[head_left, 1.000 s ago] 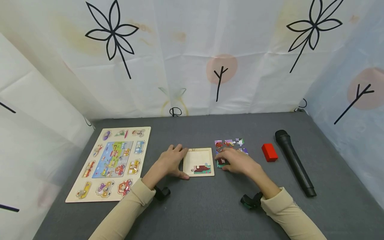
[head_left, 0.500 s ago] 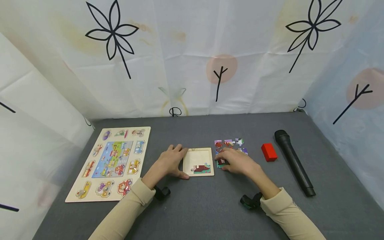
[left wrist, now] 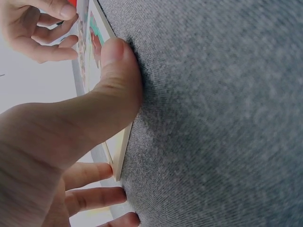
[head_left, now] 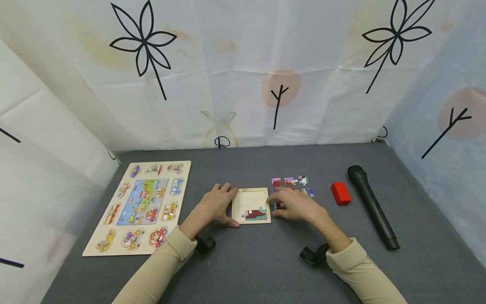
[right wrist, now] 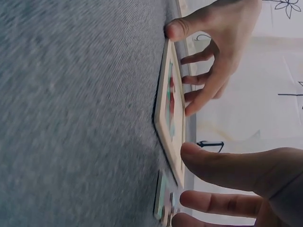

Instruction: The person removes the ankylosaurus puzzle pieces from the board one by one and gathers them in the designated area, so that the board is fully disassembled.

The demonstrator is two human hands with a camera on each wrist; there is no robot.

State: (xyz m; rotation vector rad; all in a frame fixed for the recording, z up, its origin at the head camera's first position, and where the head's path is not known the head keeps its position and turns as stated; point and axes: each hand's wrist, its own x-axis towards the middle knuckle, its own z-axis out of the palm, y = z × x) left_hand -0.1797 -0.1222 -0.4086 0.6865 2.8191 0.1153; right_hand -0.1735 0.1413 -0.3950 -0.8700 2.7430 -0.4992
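Observation:
A small square wooden puzzle tray (head_left: 248, 199) lies mid-table with a few joined jigsaw pieces (head_left: 256, 214) in its lower right corner. My left hand (head_left: 217, 203) grips the tray's left side, its thumb at the near edge and its fingers by the far left corner. Just right of the tray, my right hand (head_left: 298, 204) hovers low with loosely bent fingers, partly covering the loose jigsaw pieces (head_left: 290, 181). In the right wrist view, the thumb (right wrist: 208, 165) and fingers stand apart with nothing between them, near the tray's rim (right wrist: 162, 101).
At the left lies a large wooden picture-puzzle board (head_left: 125, 185), partly under the left forearm. A red block (head_left: 341, 194) and a black microphone (head_left: 373, 207) lie to the right. White patterned cloth (head_left: 243, 84) hangs behind the grey table (head_left: 247, 270).
My right hand has shifted slightly left, from over the loose pieces towards the tray's right edge. The left hand and the tray have stayed put.

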